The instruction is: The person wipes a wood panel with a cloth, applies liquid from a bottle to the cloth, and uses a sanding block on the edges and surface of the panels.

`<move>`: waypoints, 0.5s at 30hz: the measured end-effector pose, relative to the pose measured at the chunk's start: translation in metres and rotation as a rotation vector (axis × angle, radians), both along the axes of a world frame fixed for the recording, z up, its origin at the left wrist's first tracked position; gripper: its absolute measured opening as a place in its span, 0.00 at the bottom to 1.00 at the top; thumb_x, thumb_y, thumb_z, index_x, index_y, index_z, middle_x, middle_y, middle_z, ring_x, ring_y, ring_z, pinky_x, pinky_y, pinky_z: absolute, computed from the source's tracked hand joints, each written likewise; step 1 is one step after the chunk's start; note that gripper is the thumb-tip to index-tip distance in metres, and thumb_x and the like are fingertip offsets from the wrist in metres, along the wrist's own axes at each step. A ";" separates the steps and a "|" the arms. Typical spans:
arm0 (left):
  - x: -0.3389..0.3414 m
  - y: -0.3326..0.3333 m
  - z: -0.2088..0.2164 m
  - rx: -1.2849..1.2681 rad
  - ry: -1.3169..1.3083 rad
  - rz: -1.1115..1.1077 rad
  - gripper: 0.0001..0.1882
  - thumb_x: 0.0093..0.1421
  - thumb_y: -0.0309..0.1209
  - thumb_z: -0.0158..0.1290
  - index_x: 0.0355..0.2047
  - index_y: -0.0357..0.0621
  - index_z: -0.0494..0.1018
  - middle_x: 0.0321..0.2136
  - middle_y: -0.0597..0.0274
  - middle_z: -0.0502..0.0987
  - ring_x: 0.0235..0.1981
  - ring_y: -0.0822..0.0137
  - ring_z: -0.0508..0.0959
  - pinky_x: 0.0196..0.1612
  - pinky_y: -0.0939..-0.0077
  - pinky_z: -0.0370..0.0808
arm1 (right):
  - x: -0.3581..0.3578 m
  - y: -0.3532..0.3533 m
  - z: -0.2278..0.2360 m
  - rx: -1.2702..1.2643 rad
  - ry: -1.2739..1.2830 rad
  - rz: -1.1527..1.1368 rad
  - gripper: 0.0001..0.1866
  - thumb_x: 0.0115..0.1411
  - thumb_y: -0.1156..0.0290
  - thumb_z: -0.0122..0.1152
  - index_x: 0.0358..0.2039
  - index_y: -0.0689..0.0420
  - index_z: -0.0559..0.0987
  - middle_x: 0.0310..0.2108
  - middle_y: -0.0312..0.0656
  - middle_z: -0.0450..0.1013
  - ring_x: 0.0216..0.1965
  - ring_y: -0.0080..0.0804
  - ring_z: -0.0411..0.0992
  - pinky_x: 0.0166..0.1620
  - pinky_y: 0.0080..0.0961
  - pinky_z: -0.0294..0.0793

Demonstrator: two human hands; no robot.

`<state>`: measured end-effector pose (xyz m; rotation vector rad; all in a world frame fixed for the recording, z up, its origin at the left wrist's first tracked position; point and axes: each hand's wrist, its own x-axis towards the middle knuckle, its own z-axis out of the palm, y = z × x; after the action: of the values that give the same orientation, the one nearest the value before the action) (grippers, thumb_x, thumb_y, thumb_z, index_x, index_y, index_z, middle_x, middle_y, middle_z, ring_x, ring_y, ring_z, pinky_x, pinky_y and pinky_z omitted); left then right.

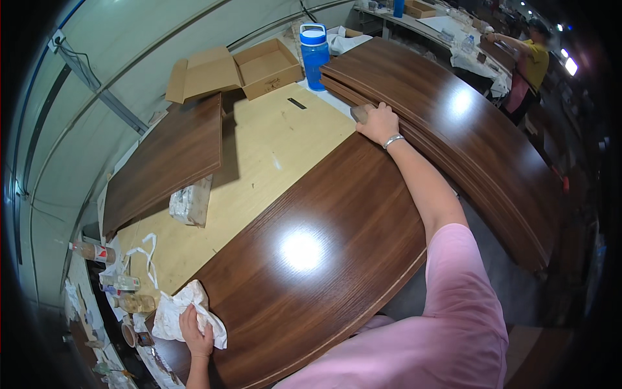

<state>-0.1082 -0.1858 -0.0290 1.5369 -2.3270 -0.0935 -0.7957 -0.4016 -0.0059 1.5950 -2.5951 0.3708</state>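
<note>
A dark brown wood-grain panel (pixel 311 240) with a curved near edge lies across the pale board in front of me. At its left end my left hand (pixel 196 332) grips a crumpled white cloth (pixel 180 318) against the surface. My right arm reaches to the panel's far corner. There my right hand (pixel 380 124) is closed round a small grey-brown block (pixel 359 114), whose exact kind I cannot make out. This hand is right beside a stack of similar brown panels (pixel 447 97) on the right.
Another brown panel (pixel 168 155) leans on a wrapped white block (pixel 190 202) at the left. An open cardboard box (pixel 269 65) and a blue bottle (pixel 315 58) stand at the back. Several small bottles (pixel 136 303) line the left edge. A person (pixel 532 61) works at a far table.
</note>
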 end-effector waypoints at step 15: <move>0.002 0.002 -0.001 0.011 0.043 -0.021 0.31 0.51 0.29 0.54 0.57 0.33 0.65 0.57 0.42 0.68 0.56 0.42 0.67 0.61 0.51 0.61 | -0.008 0.176 0.002 -0.087 -0.119 -0.311 0.31 0.48 0.48 0.60 0.53 0.43 0.78 0.47 0.55 0.71 0.49 0.54 0.72 0.51 0.45 0.73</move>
<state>-0.1061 -0.1835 -0.0296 1.5009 -2.3127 -0.1433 -0.8037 -0.2258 -0.0041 1.1494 -2.8107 0.5573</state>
